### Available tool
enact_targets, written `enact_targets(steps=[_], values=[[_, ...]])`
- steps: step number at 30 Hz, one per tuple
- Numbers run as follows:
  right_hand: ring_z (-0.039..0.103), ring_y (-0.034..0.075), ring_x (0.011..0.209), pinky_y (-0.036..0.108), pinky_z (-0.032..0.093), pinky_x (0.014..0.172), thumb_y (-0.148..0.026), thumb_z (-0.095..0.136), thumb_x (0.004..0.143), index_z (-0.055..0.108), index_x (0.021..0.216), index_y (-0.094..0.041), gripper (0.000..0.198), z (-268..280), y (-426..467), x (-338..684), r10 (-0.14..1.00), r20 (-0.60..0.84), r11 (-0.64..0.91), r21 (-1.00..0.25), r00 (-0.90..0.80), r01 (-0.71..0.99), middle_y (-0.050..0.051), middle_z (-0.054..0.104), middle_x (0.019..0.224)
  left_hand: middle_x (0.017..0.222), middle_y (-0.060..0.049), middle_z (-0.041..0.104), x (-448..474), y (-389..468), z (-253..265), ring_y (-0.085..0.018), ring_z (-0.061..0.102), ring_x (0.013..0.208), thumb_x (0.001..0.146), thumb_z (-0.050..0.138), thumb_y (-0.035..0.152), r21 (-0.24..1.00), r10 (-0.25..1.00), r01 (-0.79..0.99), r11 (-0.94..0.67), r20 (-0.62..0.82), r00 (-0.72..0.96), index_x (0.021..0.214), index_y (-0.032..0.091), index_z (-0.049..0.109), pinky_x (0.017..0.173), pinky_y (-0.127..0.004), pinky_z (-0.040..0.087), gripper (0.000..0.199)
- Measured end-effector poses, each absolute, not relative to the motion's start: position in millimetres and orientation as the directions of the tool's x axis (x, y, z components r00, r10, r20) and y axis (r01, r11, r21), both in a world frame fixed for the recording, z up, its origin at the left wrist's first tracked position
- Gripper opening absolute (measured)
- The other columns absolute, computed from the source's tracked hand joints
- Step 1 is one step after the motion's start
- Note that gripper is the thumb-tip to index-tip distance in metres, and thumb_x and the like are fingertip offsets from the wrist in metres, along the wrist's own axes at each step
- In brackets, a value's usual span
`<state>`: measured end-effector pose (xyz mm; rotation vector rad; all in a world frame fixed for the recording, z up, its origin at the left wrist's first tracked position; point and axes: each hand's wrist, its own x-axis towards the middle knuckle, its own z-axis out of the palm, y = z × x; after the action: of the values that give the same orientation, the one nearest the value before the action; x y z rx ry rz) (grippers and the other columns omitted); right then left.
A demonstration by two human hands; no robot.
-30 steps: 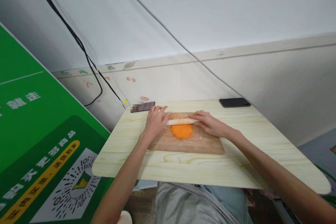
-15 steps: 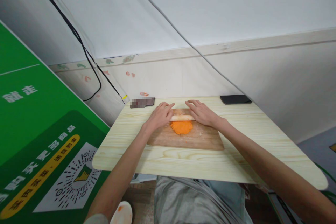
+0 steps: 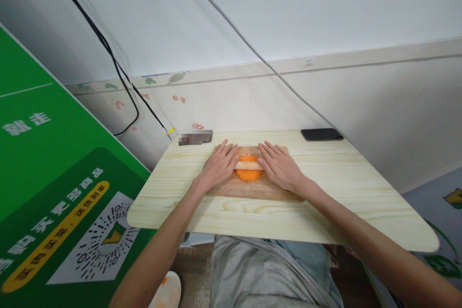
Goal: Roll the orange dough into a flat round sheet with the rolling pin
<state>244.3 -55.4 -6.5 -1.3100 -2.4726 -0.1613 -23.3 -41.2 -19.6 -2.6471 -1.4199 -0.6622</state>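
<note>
Open room on the table (image 3: 361, 187) lies either side of the board (image 3: 252, 191), with a phone (image 3: 322, 134) by the far edge. Half a second ago the pin (image 3: 249, 166) sat at the dough's (image 3: 249, 175) far rim — now it crosses the middle. Left hand (image 3: 221, 164) and right hand (image 3: 281, 166) lie over its ends (fingers outstretched, slightly spread) — its long axis runs left to right.

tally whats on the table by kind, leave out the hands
Brown rectangular wooden cutting board: 1
Pale cylindrical rolling pin: 1
Flat round orange dough-like piece: 1
Flat dark rectangular phone-like slabs: 2, the left one partly pixelated
Total: 5
</note>
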Motion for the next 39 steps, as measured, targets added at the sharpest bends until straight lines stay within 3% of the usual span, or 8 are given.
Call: enact_targets(steps=[15,25,34,39], values=[[0.046,0.033,0.155,0.047,0.036,0.129,-0.042,0.027,0.114,0.046,0.159,0.004,0.068,-12,-92,242,0.775,0.357,0.568,-0.030,-0.522,0.822,0.027,0.053,0.161,0.157,-0.014,0.061,-21,-77,-16,-0.032,0.033,0.163,0.113,0.035,0.035,0.138,0.775,0.809,-0.572,0.413,0.478,0.149,0.013,0.061,0.133,-0.055,0.034,0.050],[0.048,0.031,0.154,0.048,0.040,0.128,-0.047,0.019,0.114,0.048,0.160,-0.001,0.071,-6,-77,243,0.786,0.319,0.577,-0.070,-0.529,0.814,0.023,0.056,0.160,0.160,-0.018,0.058,-22,-64,-25,-0.031,0.034,0.163,0.115,0.028,0.036,0.099,0.777,0.828,-0.552,0.421,0.468,0.151,0.006,0.057,0.134,-0.053,0.032,0.055],[0.036,0.035,0.161,0.057,0.030,0.130,-0.051,0.005,0.111,0.046,0.161,-0.003,0.081,-2,-19,240,0.822,0.261,0.537,-0.059,-0.507,0.841,0.020,0.051,0.165,0.162,-0.021,0.054,-22,-14,-31,-0.031,0.027,0.166,0.115,0.023,0.040,0.129,0.821,0.859,-0.495,0.395,0.413,0.154,0.002,0.053,0.135,-0.051,0.028,0.062],[0.030,0.034,0.163,0.058,0.026,0.131,-0.057,0.005,0.109,0.038,0.167,-0.007,0.083,-2,12,242,0.861,0.143,0.506,-0.141,-0.488,0.851,0.018,0.042,0.172,0.167,-0.021,0.048,-23,5,-28,-0.031,0.024,0.167,0.114,0.023,0.040,0.177,0.854,0.866,-0.468,0.340,0.393,0.156,0.002,0.049,0.136,-0.050,0.025,0.063]])
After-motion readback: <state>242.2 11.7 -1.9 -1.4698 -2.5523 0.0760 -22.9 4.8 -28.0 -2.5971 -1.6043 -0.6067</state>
